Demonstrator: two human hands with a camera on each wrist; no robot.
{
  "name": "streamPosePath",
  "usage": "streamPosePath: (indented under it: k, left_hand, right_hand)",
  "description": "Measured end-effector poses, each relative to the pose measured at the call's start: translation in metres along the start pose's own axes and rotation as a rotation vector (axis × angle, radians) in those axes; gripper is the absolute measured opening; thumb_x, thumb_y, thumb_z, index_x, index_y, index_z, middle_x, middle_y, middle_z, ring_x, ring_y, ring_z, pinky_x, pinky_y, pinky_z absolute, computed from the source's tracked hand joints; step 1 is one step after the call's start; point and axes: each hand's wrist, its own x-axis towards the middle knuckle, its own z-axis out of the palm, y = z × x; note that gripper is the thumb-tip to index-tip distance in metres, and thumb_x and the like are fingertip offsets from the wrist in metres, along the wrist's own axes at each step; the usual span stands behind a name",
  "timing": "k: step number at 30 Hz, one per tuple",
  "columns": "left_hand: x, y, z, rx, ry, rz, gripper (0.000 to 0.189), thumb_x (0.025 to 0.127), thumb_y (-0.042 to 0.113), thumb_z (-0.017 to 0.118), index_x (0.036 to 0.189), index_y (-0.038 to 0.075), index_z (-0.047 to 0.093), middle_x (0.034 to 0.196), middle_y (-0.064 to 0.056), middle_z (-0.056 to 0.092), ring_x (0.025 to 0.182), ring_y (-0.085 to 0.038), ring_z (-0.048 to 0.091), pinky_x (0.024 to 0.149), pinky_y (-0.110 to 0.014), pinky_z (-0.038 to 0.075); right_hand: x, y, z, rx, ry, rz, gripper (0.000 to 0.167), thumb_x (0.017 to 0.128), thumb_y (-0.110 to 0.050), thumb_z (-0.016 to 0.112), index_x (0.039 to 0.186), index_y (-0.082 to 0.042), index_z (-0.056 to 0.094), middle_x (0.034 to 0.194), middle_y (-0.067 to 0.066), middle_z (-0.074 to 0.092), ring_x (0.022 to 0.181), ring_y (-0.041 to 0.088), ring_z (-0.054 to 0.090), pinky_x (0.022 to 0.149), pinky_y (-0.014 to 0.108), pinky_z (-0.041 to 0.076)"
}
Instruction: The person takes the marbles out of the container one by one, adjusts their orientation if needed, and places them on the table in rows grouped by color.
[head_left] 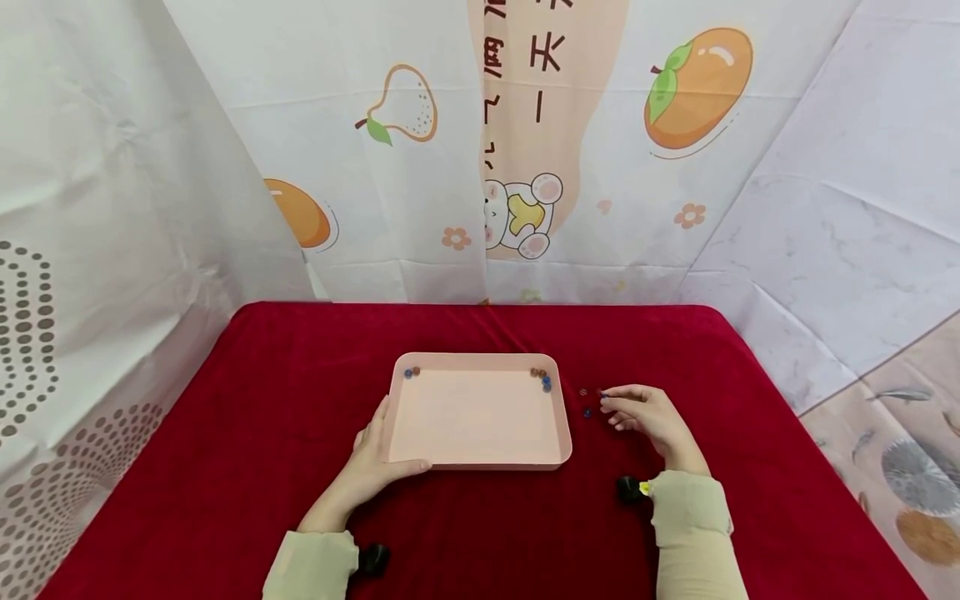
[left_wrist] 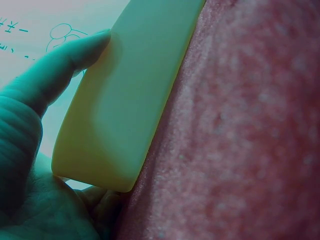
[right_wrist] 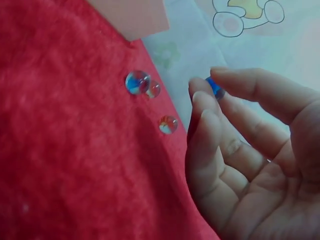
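Note:
A shallow pale-pink tray (head_left: pixel 480 457) lies on the red cloth. My left hand (head_left: pixel 372 458) grips its near left corner, thumb along the front wall and fingers along the left side; the left wrist view shows the thumb against the tray wall (left_wrist: pixel 130 100). To the right of the tray, my right hand (head_left: pixel 647 414) pinches a blue marble (right_wrist: pixel 216 88) between thumb and fingertips, above the cloth. Below and beside those fingers rest a blue marble (right_wrist: pixel 137 82), a clear marble (right_wrist: pixel 154 89) partly behind it, and a reddish clear marble (right_wrist: pixel 168 124).
Inside the tray, a blue marble (head_left: pixel 408 373) and a brown marble (head_left: pixel 417 371) sit in the far left corner. Several brown and blue marbles (head_left: pixel 546 383) gather in the far right corner. A printed curtain (head_left: pixel 450 183) hangs behind the red-covered table (head_left: pixel 300 375).

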Motion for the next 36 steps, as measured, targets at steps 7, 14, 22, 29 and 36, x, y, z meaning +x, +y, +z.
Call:
streamPosePath:
  k: [7, 14, 22, 29, 36]
  left_hand:
    - [0.000, 0.000, 0.000, -0.005, 0.001, -0.003, 0.127, 0.071, 0.039, 0.087, 0.160, 0.017, -0.002, 0.164, -0.018, 0.013, 0.144, -0.036, 0.011, 0.114, -0.066, 0.021]
    - [0.001, 0.000, 0.000, -0.005, 0.000, -0.010, 0.127, 0.071, 0.039, 0.087, 0.160, 0.017, -0.002, 0.163, -0.019, 0.014, 0.144, -0.036, 0.012, 0.113, -0.066, 0.022]
    - [0.000, 0.001, 0.000, 0.000, -0.004, -0.009, 0.128, 0.072, 0.040, 0.087, 0.160, 0.017, -0.003, 0.163, -0.020, 0.013, 0.144, -0.037, 0.012, 0.113, -0.066, 0.023]
    - [0.000, 0.001, 0.000, -0.006, -0.005, -0.018, 0.128, 0.071, 0.040, 0.087, 0.160, 0.018, -0.002, 0.163, -0.019, 0.013, 0.144, -0.036, 0.011, 0.113, -0.066, 0.023]
    - [0.000, 0.000, 0.000, -0.011, -0.003, -0.025, 0.128, 0.071, 0.040, 0.087, 0.160, 0.019, -0.002, 0.164, -0.018, 0.012, 0.145, -0.035, 0.011, 0.113, -0.066, 0.022]
  right_hand:
    - [0.003, 0.006, 0.000, -0.043, 0.007, 0.019, 0.043, 0.097, -0.013, 0.063, 0.127, 0.017, 0.055, 0.093, 0.000, 0.074, 0.069, 0.008, 0.066, 0.067, 0.026, 0.058]
    - [0.006, 0.008, 0.003, -0.077, 0.018, 0.050, 0.039, 0.094, -0.009, 0.065, 0.123, 0.016, 0.059, 0.084, -0.001, 0.073, 0.063, 0.008, 0.064, 0.064, 0.025, 0.058]
    - [0.006, 0.008, 0.007, -0.147, 0.027, 0.044, 0.034, 0.094, -0.006, 0.063, 0.119, 0.017, 0.061, 0.087, 0.006, 0.072, 0.061, 0.011, 0.063, 0.062, 0.026, 0.057]
    - [0.006, 0.007, 0.009, -0.175, 0.049, 0.051, 0.032, 0.093, -0.005, 0.064, 0.118, 0.016, 0.062, 0.087, 0.006, 0.073, 0.059, 0.010, 0.062, 0.061, 0.026, 0.057]
    - [0.006, 0.006, 0.011, -0.191, 0.052, 0.061, 0.031, 0.093, -0.003, 0.062, 0.117, 0.016, 0.063, 0.085, 0.004, 0.074, 0.059, 0.009, 0.061, 0.060, 0.025, 0.056]
